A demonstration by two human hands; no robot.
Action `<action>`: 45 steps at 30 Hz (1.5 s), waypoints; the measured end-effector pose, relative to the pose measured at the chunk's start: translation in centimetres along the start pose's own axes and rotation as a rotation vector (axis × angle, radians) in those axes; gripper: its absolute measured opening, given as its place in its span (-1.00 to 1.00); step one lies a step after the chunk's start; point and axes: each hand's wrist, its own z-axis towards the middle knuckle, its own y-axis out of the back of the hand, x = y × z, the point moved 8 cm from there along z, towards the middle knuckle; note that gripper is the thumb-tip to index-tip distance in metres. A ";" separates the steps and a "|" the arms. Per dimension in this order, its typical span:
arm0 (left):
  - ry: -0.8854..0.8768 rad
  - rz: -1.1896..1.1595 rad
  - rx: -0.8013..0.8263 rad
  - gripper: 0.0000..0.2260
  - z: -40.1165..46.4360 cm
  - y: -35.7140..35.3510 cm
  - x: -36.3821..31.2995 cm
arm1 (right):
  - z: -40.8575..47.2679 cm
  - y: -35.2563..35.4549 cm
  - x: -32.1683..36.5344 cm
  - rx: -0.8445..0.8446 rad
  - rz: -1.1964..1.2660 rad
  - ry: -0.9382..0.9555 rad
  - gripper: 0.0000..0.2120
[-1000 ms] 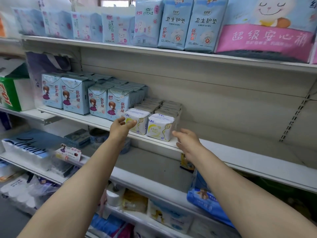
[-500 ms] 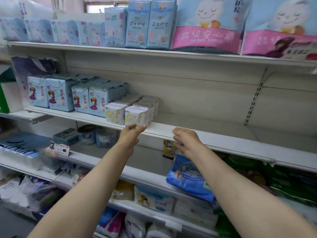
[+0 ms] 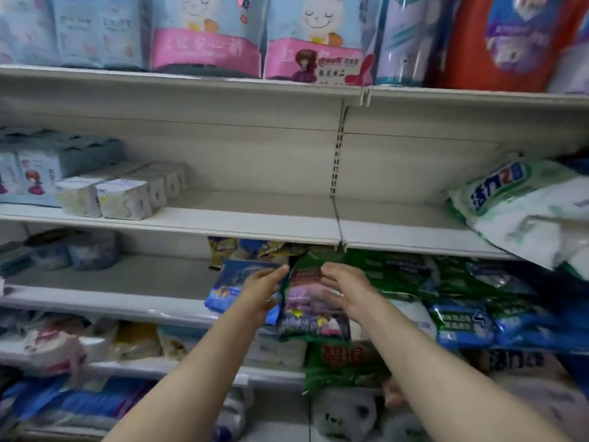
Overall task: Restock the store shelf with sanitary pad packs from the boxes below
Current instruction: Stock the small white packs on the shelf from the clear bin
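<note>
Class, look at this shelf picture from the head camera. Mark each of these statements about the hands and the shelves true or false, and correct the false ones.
1. Both hands are on either side of a green and purple bag. True.
2. The left hand holds a white pad pack. False: the white pad packs stand on the middle shelf, apart from both hands.
3. The middle shelf is bare to the right of the white pad packs. True.
4. The right hand rests on the top shelf. False: it is at the bag below the middle shelf.
5. A white and green bag lies at the right. True.
</note>
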 end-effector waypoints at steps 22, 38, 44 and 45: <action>0.459 0.116 0.138 -0.57 -9.3 -21.7 26.4 | -8.0 33.5 -18.6 -0.366 0.022 -0.401 -0.87; 0.673 0.216 0.200 -0.70 -5.6 -19.3 38.2 | -8.7 35.6 -32.9 -0.537 0.064 -0.712 -0.60; 0.713 0.230 0.180 -0.61 -5.3 -18.9 41.3 | -7.7 35.6 -35.6 -0.564 0.099 -0.756 -0.59; 0.718 0.226 0.169 -0.58 -5.2 -19.1 41.9 | -7.3 35.9 -36.0 -0.555 0.101 -0.766 -0.58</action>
